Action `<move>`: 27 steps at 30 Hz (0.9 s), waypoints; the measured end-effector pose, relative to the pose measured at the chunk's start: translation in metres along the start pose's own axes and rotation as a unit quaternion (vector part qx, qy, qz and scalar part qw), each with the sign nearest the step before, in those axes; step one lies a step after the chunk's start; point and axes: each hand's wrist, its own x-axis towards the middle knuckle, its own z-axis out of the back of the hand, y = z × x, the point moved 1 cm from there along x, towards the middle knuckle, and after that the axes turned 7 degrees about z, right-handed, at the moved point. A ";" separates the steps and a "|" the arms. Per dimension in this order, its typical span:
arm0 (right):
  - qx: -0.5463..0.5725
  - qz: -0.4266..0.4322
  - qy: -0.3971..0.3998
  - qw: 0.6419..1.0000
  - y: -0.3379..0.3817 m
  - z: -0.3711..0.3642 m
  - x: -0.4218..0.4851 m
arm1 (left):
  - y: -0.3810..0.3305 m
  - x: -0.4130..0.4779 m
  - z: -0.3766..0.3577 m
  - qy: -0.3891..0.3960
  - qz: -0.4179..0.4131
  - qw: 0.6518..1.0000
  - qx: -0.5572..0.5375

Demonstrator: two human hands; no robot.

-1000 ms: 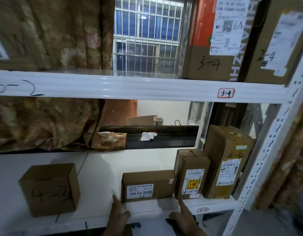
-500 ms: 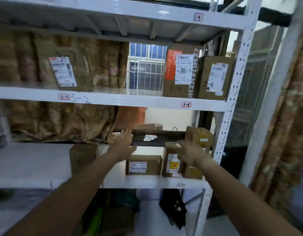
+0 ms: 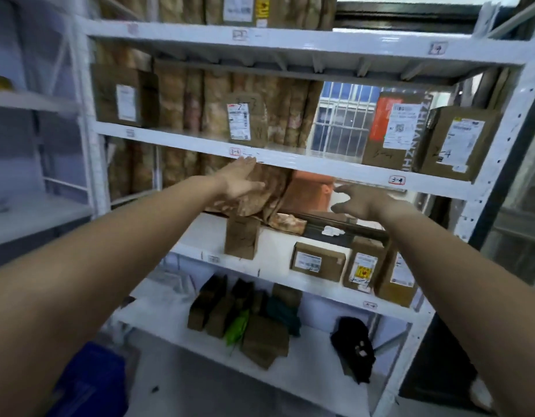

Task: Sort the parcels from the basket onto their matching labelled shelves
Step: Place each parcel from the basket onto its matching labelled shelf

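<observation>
Both my arms reach out toward a white metal shelf rack (image 3: 293, 161). My left hand (image 3: 240, 182) hangs in the air with straight fingers and holds nothing. My right hand (image 3: 361, 201) has loosely spread fingers and is empty too. Below the hands, the lower shelf (image 3: 278, 269) carries a plain brown box (image 3: 241, 240), a flat labelled box (image 3: 317, 261), a small box with a yellow sticker (image 3: 364, 266) and a taller box (image 3: 398, 278). The shelf above bears red tags and several labelled cartons, one with an orange side (image 3: 395, 130) and one marked 2-4 (image 3: 455, 142).
A blue basket (image 3: 88, 383) stands on the floor at lower left. The bottom shelf holds several brown parcels (image 3: 260, 335), a green packet (image 3: 237, 326) and a black bag (image 3: 355, 347). A patterned curtain (image 3: 260, 194) hangs behind the rack. Another white rack (image 3: 34, 100) stands at left.
I have backed away from the rack, so more shelves show. Both hands left the lower shelf's front edge and rose to hang empty in front of the shelf above.
</observation>
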 end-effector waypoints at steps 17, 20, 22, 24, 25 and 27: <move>0.074 0.274 0.149 0.947 0.438 -0.142 0.112 | 0.423 -0.269 0.115 -0.047 0.373 0.926 0.033; 0.075 0.303 0.176 0.933 0.504 -0.177 0.116 | 0.474 -0.314 0.106 -0.040 0.418 0.907 0.024; 0.082 0.317 0.200 0.923 0.541 -0.205 0.118 | 0.505 -0.340 0.093 -0.028 0.439 0.898 0.015; 0.081 0.327 0.227 0.914 0.568 -0.233 0.122 | 0.532 -0.358 0.077 -0.006 0.462 0.887 0.002; 0.076 0.331 0.240 0.909 0.580 -0.246 0.125 | 0.544 -0.364 0.068 0.007 0.474 0.881 -0.006; 0.069 0.334 0.269 0.901 0.599 -0.272 0.134 | 0.568 -0.371 0.049 0.024 0.488 0.872 -0.022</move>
